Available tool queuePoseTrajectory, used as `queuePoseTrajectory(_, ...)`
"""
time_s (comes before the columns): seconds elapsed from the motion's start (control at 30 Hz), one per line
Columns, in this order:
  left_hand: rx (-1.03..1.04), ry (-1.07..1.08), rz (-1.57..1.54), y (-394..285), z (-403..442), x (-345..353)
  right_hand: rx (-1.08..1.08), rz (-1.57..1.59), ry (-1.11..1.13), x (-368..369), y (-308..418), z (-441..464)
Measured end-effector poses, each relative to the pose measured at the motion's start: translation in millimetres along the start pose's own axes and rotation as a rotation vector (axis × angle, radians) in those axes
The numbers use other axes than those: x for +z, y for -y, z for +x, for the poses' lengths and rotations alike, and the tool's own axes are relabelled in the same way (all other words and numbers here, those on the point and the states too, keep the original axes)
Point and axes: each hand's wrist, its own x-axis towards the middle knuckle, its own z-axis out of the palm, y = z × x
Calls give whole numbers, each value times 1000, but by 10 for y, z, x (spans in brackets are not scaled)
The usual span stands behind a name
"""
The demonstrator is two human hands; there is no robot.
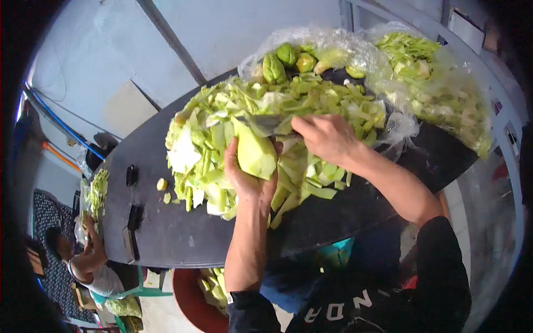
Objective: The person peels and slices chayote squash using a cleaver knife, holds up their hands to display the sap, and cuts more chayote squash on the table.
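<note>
Left hand: the left hand [251, 176] is curled, palm up, around a peeled chayote [255, 156]; thumb along its left side, fingers wrapping its right side, partly hidden.
Right hand: the right hand [328, 137] is closed in a fist about the handle of a knife [267, 125]; fingers folded, none spread.
Knife: blade points left, at the far end of the chayote; exact contact of edge and flesh cannot be told.
Chayote: pale green, held above the near part of the peelings pile [214, 158], tilted, narrower end far.
Peelings pile: broad heap of green strips and slices across the middle of the dark table [166, 236].
Whole chayotes: unpeeled chayotes [273, 69] at the far edge of the heap, beside clear plastic [327, 39].
Bagged strips: clear bag [452, 105] of cut green pieces, far right.
Table, left part: small pale offcut [161, 183] near the heap; black object [131, 175] farther left.
Tub: reddish tub [191, 311] below the near table edge, pale green pieces inside.
Co-worker: seated person [106, 279] at left, a hand at green strips [99, 191] by the table's left edge.
</note>
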Motion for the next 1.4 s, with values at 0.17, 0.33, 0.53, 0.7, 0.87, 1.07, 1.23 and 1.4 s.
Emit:
queuePoseTrajectory(0.17,30,-192,-22,35,-76,224,-94,99,-12,-221,235,-51)
queuePoseTrajectory(0.33,-114,131,-128,21,-28,17,259,-58,223,-25,-4,95)
queuePoseTrajectory(0.53,-48,-32,-140,33,-28,98,189,-49,105,-119,-40,-18)
queuePoseTrajectory(0.7,-93,126,-152,-34,-79,-33,-375,-22,-236,-247,332,-14)
queuePoseTrajectory(0.87,-150,299,-84,-52,102,-214,-500,-74,-263,-320,583,-8)
queuePoseTrajectory(1.07,100,-118,-26,13,-27,99,-224,-74,-168,-108,186,39)
queuePoseTrajectory(1.23,4,-55,-81,-54,-68,73,-235,-55,-110,-289,284,14)
queuePoseTrajectory(1.4,-60,24,1,-19,-117,115,-272,61,-181,-201,292,6)
